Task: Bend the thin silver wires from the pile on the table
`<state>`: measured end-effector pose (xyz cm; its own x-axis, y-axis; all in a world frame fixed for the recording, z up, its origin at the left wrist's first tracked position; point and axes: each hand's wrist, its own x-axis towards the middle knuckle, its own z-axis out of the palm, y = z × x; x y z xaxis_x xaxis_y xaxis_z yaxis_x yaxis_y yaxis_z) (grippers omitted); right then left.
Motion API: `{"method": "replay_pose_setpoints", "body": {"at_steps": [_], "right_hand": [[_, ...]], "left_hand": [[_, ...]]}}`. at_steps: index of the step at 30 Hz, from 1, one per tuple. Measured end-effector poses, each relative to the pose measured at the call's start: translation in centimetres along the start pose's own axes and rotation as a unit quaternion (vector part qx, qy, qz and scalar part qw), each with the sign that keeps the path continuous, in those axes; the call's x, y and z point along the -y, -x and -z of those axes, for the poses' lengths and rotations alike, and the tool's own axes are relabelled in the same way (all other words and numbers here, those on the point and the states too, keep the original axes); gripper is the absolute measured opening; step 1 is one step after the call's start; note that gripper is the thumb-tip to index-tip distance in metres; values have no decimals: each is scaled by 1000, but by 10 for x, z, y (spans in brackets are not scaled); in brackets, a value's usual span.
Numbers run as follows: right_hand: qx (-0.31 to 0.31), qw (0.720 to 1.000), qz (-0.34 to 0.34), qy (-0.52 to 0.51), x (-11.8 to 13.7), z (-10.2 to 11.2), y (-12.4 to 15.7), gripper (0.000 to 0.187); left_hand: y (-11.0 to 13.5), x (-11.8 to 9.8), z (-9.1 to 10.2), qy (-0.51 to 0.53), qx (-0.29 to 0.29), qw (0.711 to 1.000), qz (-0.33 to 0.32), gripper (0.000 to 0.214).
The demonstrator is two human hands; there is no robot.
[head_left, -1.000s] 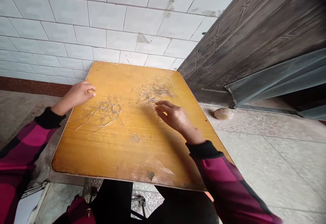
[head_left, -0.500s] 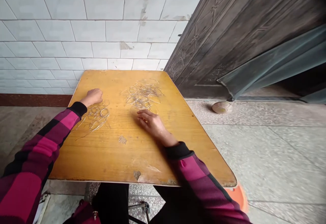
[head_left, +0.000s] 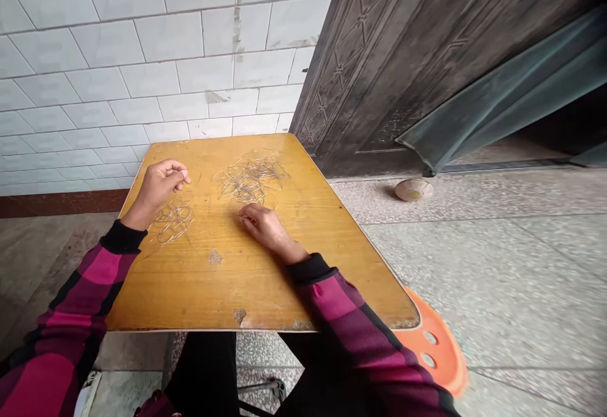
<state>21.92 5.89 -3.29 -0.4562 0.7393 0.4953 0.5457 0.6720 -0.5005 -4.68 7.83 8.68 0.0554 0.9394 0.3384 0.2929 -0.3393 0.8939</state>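
On the wooden table [head_left: 256, 284] lie two groups of thin, bent wires. A loose tangled pile of wires [head_left: 251, 180] is toward the back, right of the middle. Nearer the left edge is a smaller group of looped wires [head_left: 174, 220]. Above and behind that group is my left hand [head_left: 164, 184], raised, its thumb and fingertips pinched; a faint thin wire [head_left: 198, 177] shows by the fingertips. My right hand [head_left: 266, 226] rests at the front of the tangled pile with fingers curled together. Whatever its fingertips hold is too small to make out.
White wall tiles [head_left: 171, 79] rise behind the table. To the right stand a dark carved door [head_left: 374, 57] and a grey-green curtain [head_left: 493, 101]. A pale round object [head_left: 414, 190] lies on the floor. An orange stool [head_left: 443, 347] sits beneath the table's right front corner.
My left hand has lifted and turned from a low fist to a raised pinch. My right hand stays by the tangled pile. The whole view has shifted and tilted slightly.
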Motion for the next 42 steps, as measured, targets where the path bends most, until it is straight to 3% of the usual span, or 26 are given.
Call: {"method": "replay_pose_setpoints", "body": {"at_steps": [2, 4, 8, 10, 12, 16, 20, 22, 28, 30, 35, 39, 42], "right_hand": [[-45, 998, 4, -40, 7, 2, 0, 19], [-81, 993, 15, -85, 17, 5, 3, 28], [-79, 986, 44, -140, 39, 7, 8, 35], [-74, 981, 36, -175, 45, 5, 10, 31], [-73, 964, -10, -257, 47, 2, 10, 29], [-34, 886, -147, -439, 46, -4, 7, 35], [27, 836, -214, -504, 45, -9, 4, 36], [50, 815, -228, -531, 46, -11, 4, 32], [69, 740, -262, -616, 49, -7, 7, 29], [89, 724, -268, -630, 48, -3, 8, 27], [116, 719, -271, -629, 43, 8, 10, 16], [165, 731, -265, -607, 38, 13, 12, 12], [209, 740, -257, -586, 34, 15, 13, 12]], "left_hand": [[14, -3, -11, 100, 31, 992, 75, 12], [29, 1, -24, 190, 90, 964, 160, 16], [54, 22, -48, 276, 141, 916, 254, 23], [62, 32, -56, 269, 149, 917, 255, 23], [66, 38, -61, 231, 139, 936, 226, 21], [73, 40, -66, 131, 116, 974, 146, 15], [81, 37, -69, 133, 130, 976, 113, 10], [84, 37, -69, 213, 148, 955, 146, 10], [85, 40, -65, 448, 203, 820, 292, 5], [86, 40, -60, 464, 209, 803, 311, 10], [89, 34, -36, 381, 282, 803, 362, 15], [89, 29, -22, 301, 311, 828, 355, 15], [89, 29, -19, 269, 354, 821, 359, 18]]}}
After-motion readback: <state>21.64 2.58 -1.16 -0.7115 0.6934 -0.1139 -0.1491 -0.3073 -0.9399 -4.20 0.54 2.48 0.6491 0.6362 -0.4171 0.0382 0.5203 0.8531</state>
